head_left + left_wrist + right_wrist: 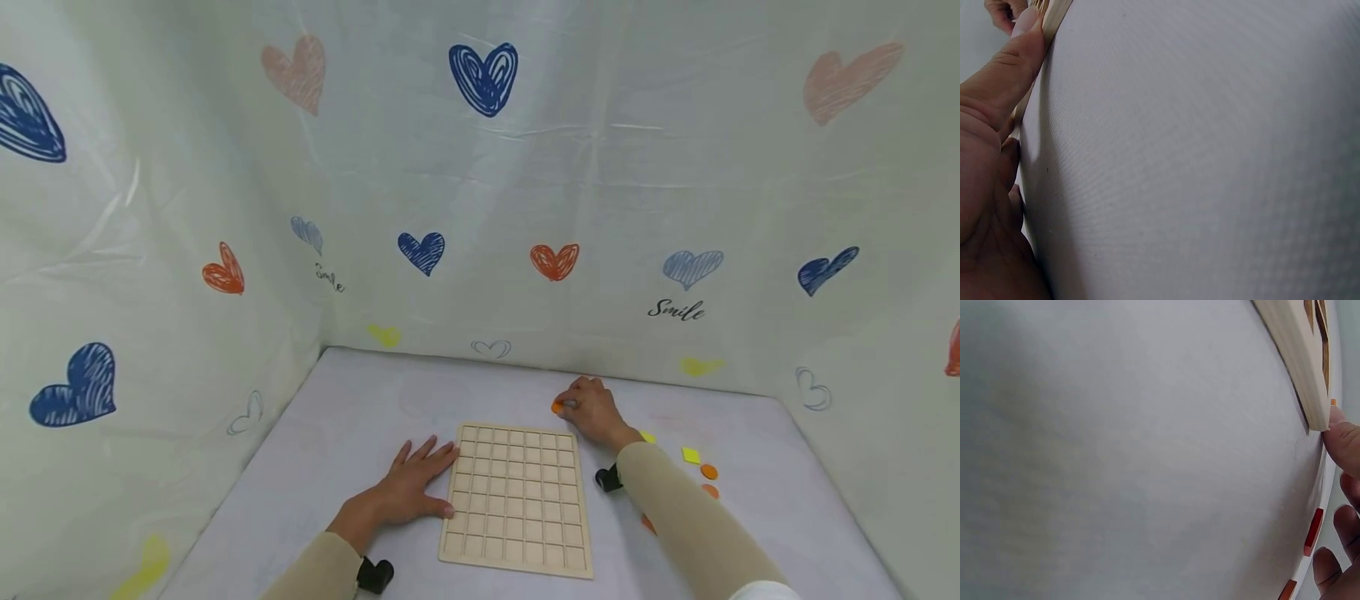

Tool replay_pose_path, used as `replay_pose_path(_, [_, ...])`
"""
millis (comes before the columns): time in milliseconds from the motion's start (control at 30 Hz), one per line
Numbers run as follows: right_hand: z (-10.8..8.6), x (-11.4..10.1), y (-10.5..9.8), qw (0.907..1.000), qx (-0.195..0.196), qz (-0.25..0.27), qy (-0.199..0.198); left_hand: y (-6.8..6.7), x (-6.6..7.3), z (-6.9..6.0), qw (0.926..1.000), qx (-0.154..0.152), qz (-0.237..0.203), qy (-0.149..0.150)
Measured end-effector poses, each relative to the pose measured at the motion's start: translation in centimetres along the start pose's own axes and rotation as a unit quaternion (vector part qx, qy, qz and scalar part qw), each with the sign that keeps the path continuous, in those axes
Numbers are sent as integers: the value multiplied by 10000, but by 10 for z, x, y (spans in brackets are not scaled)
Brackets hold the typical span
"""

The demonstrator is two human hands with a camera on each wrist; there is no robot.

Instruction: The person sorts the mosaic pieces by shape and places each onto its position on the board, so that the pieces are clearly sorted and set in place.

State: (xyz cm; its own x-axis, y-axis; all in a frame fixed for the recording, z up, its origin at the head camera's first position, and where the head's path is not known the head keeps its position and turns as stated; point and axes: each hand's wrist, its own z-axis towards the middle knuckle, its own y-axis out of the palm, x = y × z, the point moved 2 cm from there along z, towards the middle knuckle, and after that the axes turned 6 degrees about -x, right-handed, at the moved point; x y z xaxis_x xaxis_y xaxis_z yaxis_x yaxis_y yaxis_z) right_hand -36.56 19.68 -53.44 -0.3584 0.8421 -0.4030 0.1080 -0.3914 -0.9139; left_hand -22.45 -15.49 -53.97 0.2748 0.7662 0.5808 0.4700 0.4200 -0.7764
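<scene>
A pale wooden grid board (517, 500) with raised dividers lies on the white table. My left hand (408, 492) rests flat with spread fingers along its left edge; in the left wrist view the left thumb (1013, 69) touches the board's rim. Just past the board's far right corner, my right hand (592, 412) pinches an orange disc (557, 407) at the fingertips, low over the table. Seen from the right wrist, the right thumb (1344, 444) is beside the board's corner (1316, 412), and only a sliver of orange shows beyond it.
Right of the board lie a yellow square (691, 455) and orange discs (708, 472), some partly hidden by the right sleeve. A red piece (1314, 532) appears below the right fingers in the right wrist view. A heart-printed curtain (480, 183) stands behind the table.
</scene>
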Motion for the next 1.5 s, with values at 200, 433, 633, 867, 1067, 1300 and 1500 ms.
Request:
replay_pose_path(200, [-6,-4,0,9999,141,-56,-69,1,-2,1,10000,9,72,-50])
replay_pose_path(433, [-11,-7,0,9995,197,-209,-142,0,-1,1,10000,27,-7,-65])
replay_pose_path(633, [-18,-7,-2,9995,257,-99,-180,2,-1,2,10000,18,-36,-20])
replay_pose_path(867, [-23,-5,-7,9976,285,635,-62,3,-3,2,10000,32,-4,-27])
replay_pose_path(1067, [-28,-9,-9,9952,466,823,250,2,-5,1,10000,60,-77,6])
replay_pose_path(1300, [-35,-18,-8,9860,688,1477,356,1,-4,0,9999,97,-45,39])
replay_pose_path(1500, [-43,-28,-6,9775,572,1994,381,1,-4,1,10000,88,6,19])
